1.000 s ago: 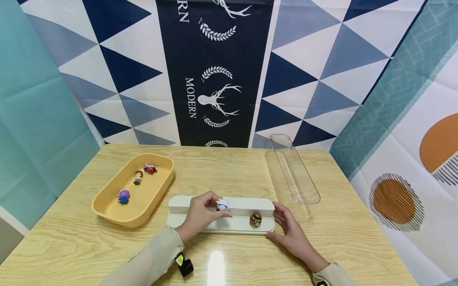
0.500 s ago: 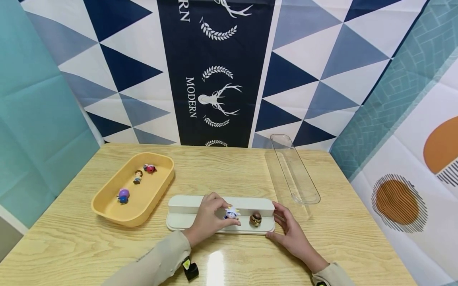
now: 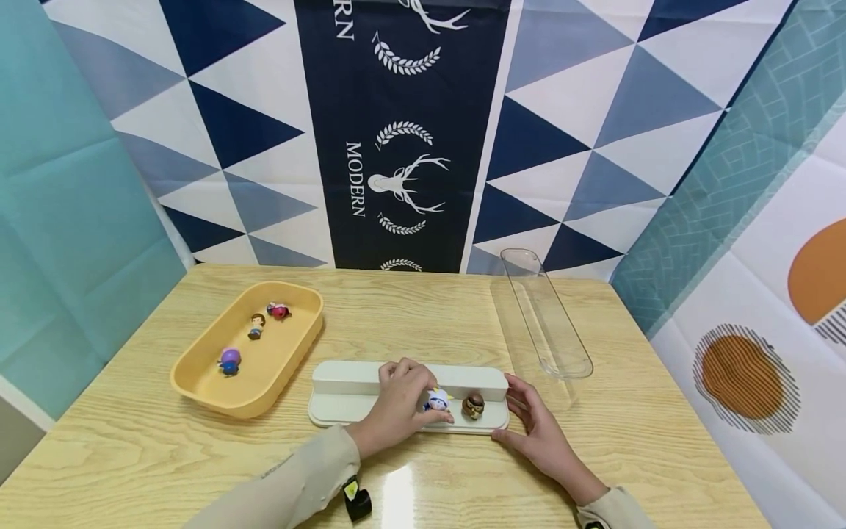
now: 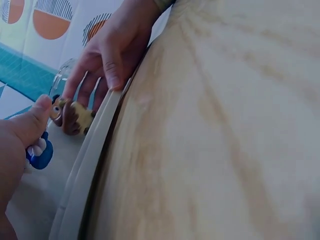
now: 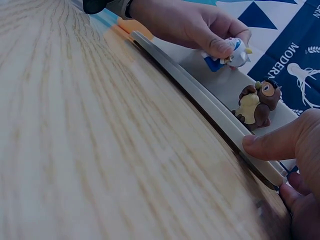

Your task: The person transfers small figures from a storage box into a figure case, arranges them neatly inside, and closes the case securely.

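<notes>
My left hand (image 3: 395, 405) pinches a small white-and-blue toy figurine (image 3: 438, 401) with yellow horn-like tips, between thumb and fingers. It holds the figurine upright over the lower step of a white two-step display stand (image 3: 333, 406). To its right a brown owl figurine (image 3: 473, 405) stands on that same step; the right wrist view shows the owl's (image 5: 257, 106) cream belly and large eye. My right hand (image 3: 543, 435) grips the stand's right end, thumb at the front edge and fingers round the end. The left fingers hide part of the white figurine.
A yellow tray (image 3: 291, 371) at the left holds a purple-and-blue figurine (image 3: 229, 362), a brown-haired figurine (image 3: 256, 326) and a red one (image 3: 279, 311). A clear plastic cover (image 3: 548, 316) lies at the back right of the wooden table (image 3: 410, 316).
My left hand has moved the white figurine rightward along the stand and slightly nearer the front, closer to the owl. My right hand has stayed at the stand's right end.
</notes>
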{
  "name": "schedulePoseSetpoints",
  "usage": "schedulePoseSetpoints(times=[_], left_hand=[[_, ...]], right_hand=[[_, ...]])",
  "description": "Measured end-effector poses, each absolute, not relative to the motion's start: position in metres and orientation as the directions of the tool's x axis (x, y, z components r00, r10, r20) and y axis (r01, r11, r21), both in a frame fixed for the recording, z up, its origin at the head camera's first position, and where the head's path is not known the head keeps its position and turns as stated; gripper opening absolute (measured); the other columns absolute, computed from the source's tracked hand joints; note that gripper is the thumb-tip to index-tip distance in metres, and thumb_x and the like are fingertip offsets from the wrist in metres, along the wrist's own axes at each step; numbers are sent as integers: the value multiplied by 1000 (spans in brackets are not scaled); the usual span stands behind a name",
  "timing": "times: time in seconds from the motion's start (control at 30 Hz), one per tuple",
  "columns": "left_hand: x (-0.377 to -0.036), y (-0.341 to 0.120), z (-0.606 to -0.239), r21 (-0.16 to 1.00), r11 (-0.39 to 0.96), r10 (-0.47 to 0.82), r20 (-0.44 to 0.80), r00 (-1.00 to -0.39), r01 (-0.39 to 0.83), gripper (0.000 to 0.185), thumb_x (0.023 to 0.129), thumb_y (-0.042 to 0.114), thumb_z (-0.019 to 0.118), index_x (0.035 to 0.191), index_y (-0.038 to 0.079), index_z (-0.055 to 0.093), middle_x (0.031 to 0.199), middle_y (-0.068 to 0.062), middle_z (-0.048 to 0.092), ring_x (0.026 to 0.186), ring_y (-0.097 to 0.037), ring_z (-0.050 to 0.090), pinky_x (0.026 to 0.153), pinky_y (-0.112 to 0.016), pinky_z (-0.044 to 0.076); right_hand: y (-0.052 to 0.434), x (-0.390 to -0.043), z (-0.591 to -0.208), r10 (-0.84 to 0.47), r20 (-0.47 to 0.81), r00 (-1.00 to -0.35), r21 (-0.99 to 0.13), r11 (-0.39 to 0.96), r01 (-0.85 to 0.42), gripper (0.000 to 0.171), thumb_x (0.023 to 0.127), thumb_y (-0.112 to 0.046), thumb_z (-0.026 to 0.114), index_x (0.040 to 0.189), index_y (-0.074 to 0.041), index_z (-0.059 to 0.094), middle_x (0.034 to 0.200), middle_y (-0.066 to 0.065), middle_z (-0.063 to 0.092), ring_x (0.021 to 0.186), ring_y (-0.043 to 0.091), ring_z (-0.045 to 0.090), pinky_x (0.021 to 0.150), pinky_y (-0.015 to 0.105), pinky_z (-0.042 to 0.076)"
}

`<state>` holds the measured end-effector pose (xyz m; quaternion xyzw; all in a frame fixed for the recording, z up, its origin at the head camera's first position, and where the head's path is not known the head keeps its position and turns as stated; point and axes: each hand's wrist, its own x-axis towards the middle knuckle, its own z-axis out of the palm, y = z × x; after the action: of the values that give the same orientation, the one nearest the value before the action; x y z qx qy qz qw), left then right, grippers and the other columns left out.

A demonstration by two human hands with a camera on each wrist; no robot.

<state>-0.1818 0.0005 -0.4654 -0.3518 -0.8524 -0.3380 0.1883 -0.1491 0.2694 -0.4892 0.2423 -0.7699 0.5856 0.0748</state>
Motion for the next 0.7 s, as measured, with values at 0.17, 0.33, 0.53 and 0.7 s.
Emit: schedulePoseSetpoints(times=[0.17,0.33,0.53,0.7], left_hand=[[-182,5,-471,372,563,483,577,-659,738,47,69,44,85,91,16,55,105,3,56,105,-20,44,94,-53,22],[-182,6,-476,372,565,471,588,-658,736,44,68,43,87,90,15,59,117,-2,53,112,-25,40,95,-53,19],[-183,4,-476,364,607,467,557,-687,707,43,69,48,85,86,18,60,122,-2,52,117,-26,38,97,-54,17],[-183,-3,-471,343,644,469,529,-707,684,46,67,53,85,87,19,62,123,-1,53,120,-26,38,100,-57,16]], right_hand=[[270,-150,-490,-290,407,-866,-863,190,-468,89,71,20,77,146,11,31,138,38,41,125,-1,47,102,16,39],[269,-151,-491,-290,420,-860,-857,186,-481,88,70,20,77,145,12,31,136,39,42,124,-1,47,102,16,40],[270,-151,-492,-289,422,-860,-856,185,-482,89,69,21,77,145,12,31,136,38,42,124,-1,47,102,16,40],[270,-151,-493,-291,421,-859,-857,183,-482,89,70,20,77,146,11,31,136,38,42,124,-1,47,102,16,40]])
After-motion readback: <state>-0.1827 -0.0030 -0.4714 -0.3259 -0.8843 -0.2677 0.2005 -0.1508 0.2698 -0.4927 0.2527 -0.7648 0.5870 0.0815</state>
